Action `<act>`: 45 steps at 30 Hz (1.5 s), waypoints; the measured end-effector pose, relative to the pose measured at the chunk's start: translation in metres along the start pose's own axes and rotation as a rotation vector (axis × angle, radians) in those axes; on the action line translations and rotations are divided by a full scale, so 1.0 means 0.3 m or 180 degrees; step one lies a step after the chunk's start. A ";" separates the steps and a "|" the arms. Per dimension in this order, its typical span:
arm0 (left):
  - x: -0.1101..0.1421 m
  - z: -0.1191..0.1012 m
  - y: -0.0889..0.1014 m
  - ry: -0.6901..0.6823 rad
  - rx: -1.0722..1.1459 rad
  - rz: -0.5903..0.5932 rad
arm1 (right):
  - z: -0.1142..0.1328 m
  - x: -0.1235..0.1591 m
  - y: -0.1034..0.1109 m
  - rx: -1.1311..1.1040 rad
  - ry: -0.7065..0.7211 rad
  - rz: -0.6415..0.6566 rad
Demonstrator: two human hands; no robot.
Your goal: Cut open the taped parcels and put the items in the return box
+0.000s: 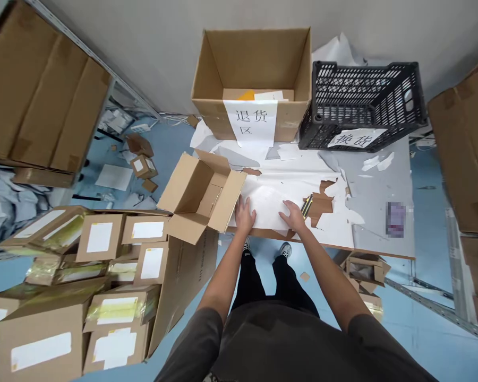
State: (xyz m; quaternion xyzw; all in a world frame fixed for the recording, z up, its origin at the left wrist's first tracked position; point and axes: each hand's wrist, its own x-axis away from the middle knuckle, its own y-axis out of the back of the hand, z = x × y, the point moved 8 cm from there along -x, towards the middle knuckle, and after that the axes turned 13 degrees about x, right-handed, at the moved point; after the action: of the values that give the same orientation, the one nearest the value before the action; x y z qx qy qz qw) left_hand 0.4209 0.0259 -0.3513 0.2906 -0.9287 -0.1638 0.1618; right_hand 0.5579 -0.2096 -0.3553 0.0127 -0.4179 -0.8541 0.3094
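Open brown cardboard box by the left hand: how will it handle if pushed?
Probably light for its size: the open brown cardboard box looks empty inside. Flaps likely swing, as they splay outward; walls should feel fairly stiff, holding their boxy shape.

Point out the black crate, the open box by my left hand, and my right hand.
Black crate (321, 132), head view: its front wall.
Open box (227, 199), head view: its right flap.
Right hand (295, 217), head view: its back.
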 end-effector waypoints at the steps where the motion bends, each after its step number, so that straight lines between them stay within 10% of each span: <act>1: -0.005 0.042 -0.001 0.0054 -0.0072 -0.0011 | -0.025 0.007 -0.047 0.0191 -0.0061 0.0017; 5: -0.002 0.148 -0.023 0.0209 -0.0171 0.0177 | -0.083 0.050 -0.163 0.0869 -0.0196 -0.0004; 11: 0.035 0.131 -0.076 0.0444 0.0124 0.0519 | -0.049 0.069 -0.150 0.0849 -0.0434 -0.0121; 21: 0.225 -0.304 -0.080 0.0013 0.1964 0.0591 | 0.339 0.193 0.088 -0.2244 -0.0584 -0.0152; 25: 0.295 -0.493 0.066 -0.0522 0.2197 0.1029 | 0.520 0.204 0.194 -0.2604 -0.0526 -0.0612; 29: 0.307 -0.573 0.376 -0.1169 0.1656 0.0713 | 0.747 0.106 0.205 -0.2498 -0.0174 -0.0726; 34: 0.217 -0.478 0.854 -0.1512 -0.0026 -0.0375 | 1.055 -0.098 0.057 -0.1352 0.0250 -0.0821; 37: 0.132 -0.363 1.030 -0.1315 -0.0852 -0.0431 | 1.219 -0.202 -0.139 0.0368 0.0451 -0.0372; 41: 0.049 -0.245 1.049 -0.1304 -0.1566 0.0352 | 1.268 -0.240 -0.416 0.2294 0.0463 0.0993; 45: 0.006 -0.138 0.975 -0.1211 -0.2038 0.1171 | 1.259 -0.195 -0.447 0.2841 0.0748 0.0994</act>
State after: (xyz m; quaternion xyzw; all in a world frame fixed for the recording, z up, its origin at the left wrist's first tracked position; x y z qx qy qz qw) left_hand 0.2934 0.2435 -0.1975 0.0194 -0.8806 -0.4636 0.0960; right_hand 0.4296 0.1503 -0.2203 0.1776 -0.7025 -0.5277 0.4433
